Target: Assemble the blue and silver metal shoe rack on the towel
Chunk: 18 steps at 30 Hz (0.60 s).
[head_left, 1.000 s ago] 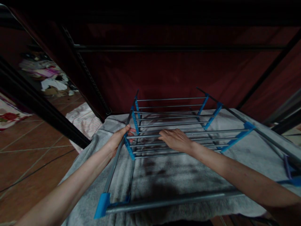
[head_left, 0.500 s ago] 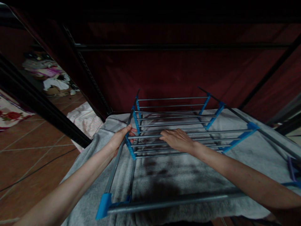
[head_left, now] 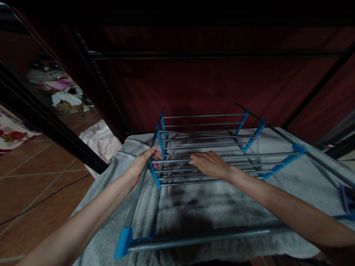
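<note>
Squarely on a grey blanket (head_left: 222,207) lies a metal rack (head_left: 205,146), its tiers of thin bars joined by blue brackets, its far end near a dark red panel (head_left: 205,83). The left hand (head_left: 141,161) is closed around the rack's left side pole (head_left: 137,199), beside the nearest tier's bracket. The right hand (head_left: 210,163) rests on that tier's front bar (head_left: 172,161), fingers bent together; their undersides are hidden, so their grip cannot be told. Toward the right edge, a purple piece (head_left: 344,198) sits by the rack. Left of the blanket, a striped cloth (head_left: 101,142) lies on the tiled floor (head_left: 33,192), near a thin cable (head_left: 50,196). Beyond a slanting black post (head_left: 58,125) are a floral cloth (head_left: 15,136) and a heap of fabric (head_left: 57,83), with crumpled cardboard (head_left: 62,107) at its foot, contents unclear.
</note>
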Each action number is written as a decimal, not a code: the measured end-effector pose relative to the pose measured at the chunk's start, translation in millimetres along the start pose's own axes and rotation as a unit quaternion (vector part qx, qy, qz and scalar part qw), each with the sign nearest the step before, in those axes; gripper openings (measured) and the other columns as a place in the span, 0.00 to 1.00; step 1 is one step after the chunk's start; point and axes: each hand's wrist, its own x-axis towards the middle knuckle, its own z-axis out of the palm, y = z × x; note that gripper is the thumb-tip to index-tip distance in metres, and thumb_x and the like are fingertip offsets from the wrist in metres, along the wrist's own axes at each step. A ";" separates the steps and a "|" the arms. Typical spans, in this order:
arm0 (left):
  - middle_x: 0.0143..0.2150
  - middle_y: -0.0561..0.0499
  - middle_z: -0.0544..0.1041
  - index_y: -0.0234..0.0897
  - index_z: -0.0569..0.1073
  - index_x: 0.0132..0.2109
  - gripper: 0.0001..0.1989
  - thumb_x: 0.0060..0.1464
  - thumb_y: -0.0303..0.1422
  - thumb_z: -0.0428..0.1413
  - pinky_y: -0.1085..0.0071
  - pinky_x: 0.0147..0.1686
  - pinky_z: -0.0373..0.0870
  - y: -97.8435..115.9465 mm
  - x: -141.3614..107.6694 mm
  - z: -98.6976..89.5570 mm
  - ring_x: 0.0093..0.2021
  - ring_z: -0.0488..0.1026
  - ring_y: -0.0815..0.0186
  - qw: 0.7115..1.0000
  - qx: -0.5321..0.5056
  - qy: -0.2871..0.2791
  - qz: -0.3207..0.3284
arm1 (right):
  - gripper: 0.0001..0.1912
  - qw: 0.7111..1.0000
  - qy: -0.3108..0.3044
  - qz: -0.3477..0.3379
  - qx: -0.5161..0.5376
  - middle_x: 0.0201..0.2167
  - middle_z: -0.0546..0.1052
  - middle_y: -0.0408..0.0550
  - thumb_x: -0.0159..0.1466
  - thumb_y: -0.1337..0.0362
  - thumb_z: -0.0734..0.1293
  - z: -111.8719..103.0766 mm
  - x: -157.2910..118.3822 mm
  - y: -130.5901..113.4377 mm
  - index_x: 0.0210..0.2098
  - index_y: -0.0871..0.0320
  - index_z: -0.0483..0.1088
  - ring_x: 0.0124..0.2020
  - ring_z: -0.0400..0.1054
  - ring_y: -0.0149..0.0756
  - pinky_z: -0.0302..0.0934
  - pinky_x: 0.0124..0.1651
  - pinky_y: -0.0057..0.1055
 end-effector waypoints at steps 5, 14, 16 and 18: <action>0.26 0.53 0.72 0.31 0.75 0.41 0.24 0.49 0.50 0.62 0.71 0.24 0.64 0.2 -0.4 0.7 0.23 0.69 0.68 1.000 0.012 0.002 0.002 | 0.17 1.000 -0.018 -0.006 0.018 0.38 0.80 0.47 0.75 0.55 0.54 -1.7 2.6 1.8 0.40 0.55 0.69 0.40 0.75 0.40 0.50 0.33 0.30; 0.26 0.53 0.72 0.31 0.76 0.41 0.26 0.47 0.51 0.62 0.72 0.24 0.66 1.2 0.5 1.1 0.24 0.70 0.68 1.000 0.022 0.004 0.005 | 0.18 1.000 0.007 -0.008 0.021 0.42 0.79 0.48 0.75 0.53 0.54 2.6 0.1 0.9 0.44 0.55 0.70 0.41 0.74 0.41 0.56 0.37 0.31; 0.27 0.53 0.72 0.31 0.76 0.42 0.25 0.50 0.50 0.61 0.72 0.26 0.66 3.2 -2.2 1.9 0.24 0.70 0.68 1.000 0.028 -0.001 0.006 | 0.18 1.000 0.024 -0.006 0.019 0.46 0.78 0.49 0.74 0.53 0.54 4.5 -2.2 1.2 0.49 0.55 0.69 0.44 0.73 0.42 0.58 0.41 0.33; 0.27 0.54 0.72 0.31 0.76 0.43 0.25 0.51 0.50 0.61 0.73 0.27 0.66 3.7 -3.0 1.7 0.25 0.70 0.69 0.999 0.039 -0.005 0.008 | 0.18 0.999 0.043 -0.006 0.011 0.49 0.77 0.51 0.74 0.53 0.55 5.8 -5.9 3.1 0.52 0.56 0.67 0.47 0.72 0.42 0.60 0.45 0.35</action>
